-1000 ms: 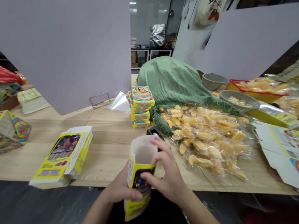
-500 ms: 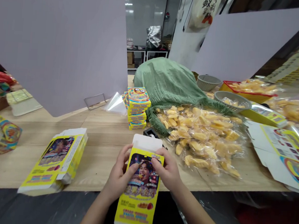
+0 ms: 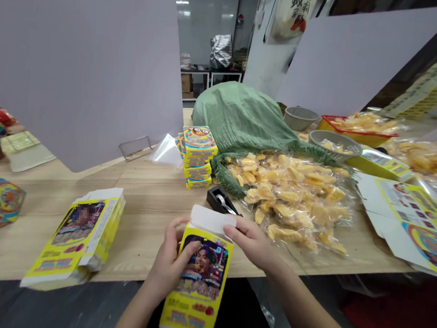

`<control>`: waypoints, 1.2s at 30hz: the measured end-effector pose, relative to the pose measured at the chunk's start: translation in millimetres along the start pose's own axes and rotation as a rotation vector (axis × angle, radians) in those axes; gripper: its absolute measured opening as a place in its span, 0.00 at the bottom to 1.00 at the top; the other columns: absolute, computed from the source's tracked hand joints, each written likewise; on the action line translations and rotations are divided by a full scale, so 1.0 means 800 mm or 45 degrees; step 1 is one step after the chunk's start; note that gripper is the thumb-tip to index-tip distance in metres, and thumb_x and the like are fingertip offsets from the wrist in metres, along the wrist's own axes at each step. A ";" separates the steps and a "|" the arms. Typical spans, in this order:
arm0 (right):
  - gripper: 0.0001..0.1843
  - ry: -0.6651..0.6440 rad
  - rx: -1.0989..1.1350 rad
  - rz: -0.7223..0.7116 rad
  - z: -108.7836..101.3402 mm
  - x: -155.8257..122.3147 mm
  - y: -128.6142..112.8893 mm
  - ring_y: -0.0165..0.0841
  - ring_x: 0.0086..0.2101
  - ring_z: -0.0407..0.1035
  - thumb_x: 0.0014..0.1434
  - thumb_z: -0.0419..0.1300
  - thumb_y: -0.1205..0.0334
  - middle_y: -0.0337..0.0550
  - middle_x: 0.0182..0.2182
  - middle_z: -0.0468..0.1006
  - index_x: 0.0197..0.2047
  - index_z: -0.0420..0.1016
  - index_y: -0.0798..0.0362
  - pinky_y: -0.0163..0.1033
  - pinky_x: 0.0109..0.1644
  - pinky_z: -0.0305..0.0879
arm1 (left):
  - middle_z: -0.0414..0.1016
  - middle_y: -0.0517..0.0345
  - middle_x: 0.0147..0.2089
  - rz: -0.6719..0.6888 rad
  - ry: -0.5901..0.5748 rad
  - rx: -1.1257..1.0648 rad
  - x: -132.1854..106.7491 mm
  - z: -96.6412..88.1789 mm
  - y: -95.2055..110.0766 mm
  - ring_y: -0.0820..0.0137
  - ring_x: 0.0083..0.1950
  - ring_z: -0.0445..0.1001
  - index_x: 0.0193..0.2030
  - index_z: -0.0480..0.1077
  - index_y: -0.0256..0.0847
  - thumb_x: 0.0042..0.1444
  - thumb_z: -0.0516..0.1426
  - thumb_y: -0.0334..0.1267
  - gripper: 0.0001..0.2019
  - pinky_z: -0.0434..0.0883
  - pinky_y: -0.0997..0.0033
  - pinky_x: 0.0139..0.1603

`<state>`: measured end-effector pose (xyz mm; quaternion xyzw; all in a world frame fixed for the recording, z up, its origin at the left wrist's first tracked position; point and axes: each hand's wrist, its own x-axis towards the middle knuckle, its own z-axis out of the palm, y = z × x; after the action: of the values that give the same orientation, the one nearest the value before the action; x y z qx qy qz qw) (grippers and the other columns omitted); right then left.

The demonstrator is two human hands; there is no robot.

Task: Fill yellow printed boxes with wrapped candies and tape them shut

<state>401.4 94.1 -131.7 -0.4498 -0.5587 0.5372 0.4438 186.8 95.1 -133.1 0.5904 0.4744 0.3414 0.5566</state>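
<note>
A yellow printed cardboard box (image 3: 194, 305) is tilted in front of me at the table's front edge, its white top flap (image 3: 208, 219) standing up. My left hand (image 3: 172, 257) is wrapped around the box's left side, thumb lying on the printed front. With thumb and fingers closed, my right hand (image 3: 248, 238) pinches the right end of the white flap. Just beyond the flap lies a black tape dispenser (image 3: 221, 200). Left of my hands, a stack of flattened yellow boxes (image 3: 78, 238) lies on the table.
Packed small yellow boxes (image 3: 198, 157) form a stack at mid-table. Individually wrapped yellow snacks (image 3: 295, 196) spill from a green woven sack (image 3: 241, 115). Grey baskets (image 3: 335, 146) and a red-rimmed bin (image 3: 359, 133) stand at back right. An unfolded printed carton (image 3: 412, 222) lies right; a grey panel (image 3: 85, 60) rises left.
My right hand has moved from the box's right side up to its white flap, which now bends. The box has shifted slightly down and left. More of the tape dispenser shows.
</note>
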 end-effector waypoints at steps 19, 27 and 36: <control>0.23 -0.339 0.177 0.323 -0.014 0.021 -0.017 0.37 0.49 0.70 0.56 0.64 0.52 0.43 0.51 0.76 0.54 0.73 0.49 0.43 0.53 0.66 | 0.73 0.51 0.48 0.073 -0.021 0.254 0.004 0.005 -0.009 0.64 0.47 0.75 0.63 0.41 0.43 0.60 0.54 0.48 0.31 0.69 0.60 0.50; 0.18 -0.220 -0.186 0.094 -0.006 0.020 -0.020 0.38 0.50 0.71 0.63 0.56 0.52 0.41 0.51 0.77 0.53 0.75 0.45 0.46 0.56 0.66 | 0.69 0.43 0.57 0.262 -0.086 0.314 -0.003 -0.003 -0.022 0.61 0.53 0.73 0.67 0.39 0.43 0.64 0.47 0.51 0.31 0.70 0.59 0.51; 0.20 -0.227 -0.297 -0.139 0.008 0.000 -0.018 0.36 0.56 0.65 0.67 0.49 0.57 0.46 0.56 0.71 0.60 0.65 0.48 0.45 0.60 0.61 | 0.69 0.50 0.57 0.337 -0.054 0.636 0.001 0.000 0.003 0.65 0.58 0.69 0.60 0.59 0.47 0.66 0.44 0.40 0.17 0.67 0.62 0.57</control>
<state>395.0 92.7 -117.4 -0.4178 -0.6781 0.4815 0.3657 187.8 96.0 -131.2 0.7730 0.4510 0.2712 0.3543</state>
